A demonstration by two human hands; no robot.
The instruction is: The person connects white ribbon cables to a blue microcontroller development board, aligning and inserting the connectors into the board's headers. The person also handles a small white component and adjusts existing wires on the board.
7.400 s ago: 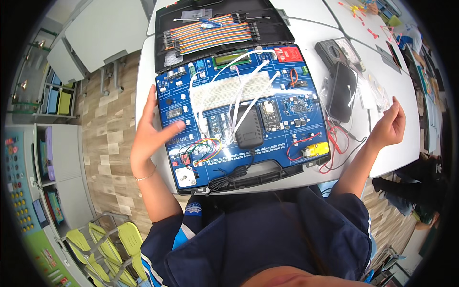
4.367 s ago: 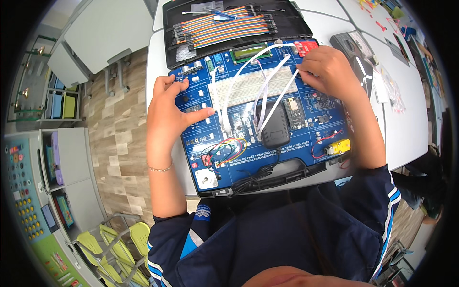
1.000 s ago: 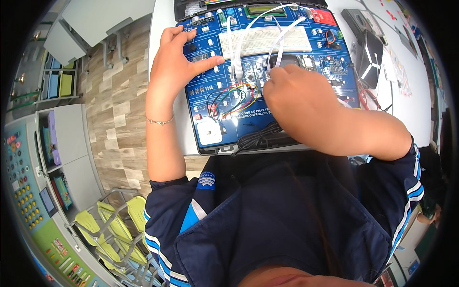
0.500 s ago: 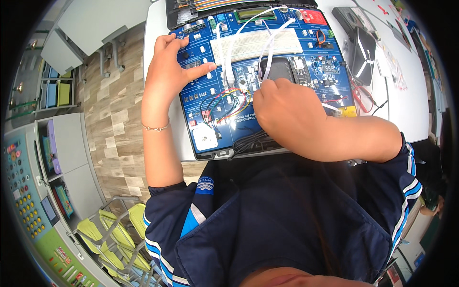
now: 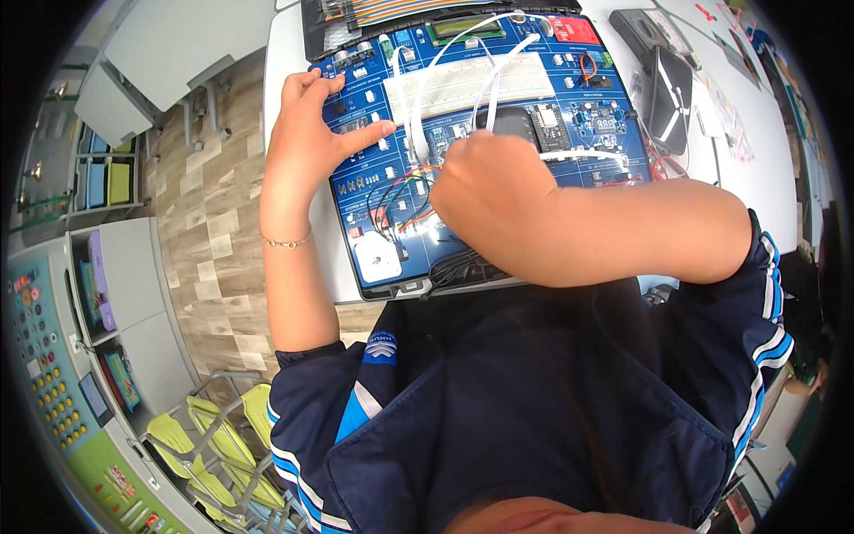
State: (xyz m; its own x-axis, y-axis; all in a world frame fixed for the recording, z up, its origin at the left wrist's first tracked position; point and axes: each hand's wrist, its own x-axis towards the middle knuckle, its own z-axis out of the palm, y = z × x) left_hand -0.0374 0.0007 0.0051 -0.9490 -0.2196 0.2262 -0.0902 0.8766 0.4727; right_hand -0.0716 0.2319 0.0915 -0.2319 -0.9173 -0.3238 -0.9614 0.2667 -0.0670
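Note:
A blue electronics trainer board (image 5: 374, 182) lies in an open black case on the white table (image 5: 294, 67). My left hand (image 5: 307, 142) rests flat on the board's left part, fingers spread, thumb pointing right. My right hand (image 5: 489, 191) hovers over the board's middle, its fingers curled down onto the coloured jumper wires (image 5: 398, 191); the fingertips are hidden under the hand. White flat cables (image 5: 425, 84) arch over the white breadboard (image 5: 520, 78) toward the right hand. A black module (image 5: 514, 120) sits just beyond its knuckles.
The case lid (image 5: 356, 31) with a rainbow ribbon cable stands at the far side. A black device (image 5: 669, 80) and loose papers lie right of the case. Wooden floor, grey cabinets and yellow-green chairs (image 5: 213, 436) are to my left.
My right hand came in from the table's right side onto the board and has edged left to the coloured wires. My left hand has stayed on the board's left part.

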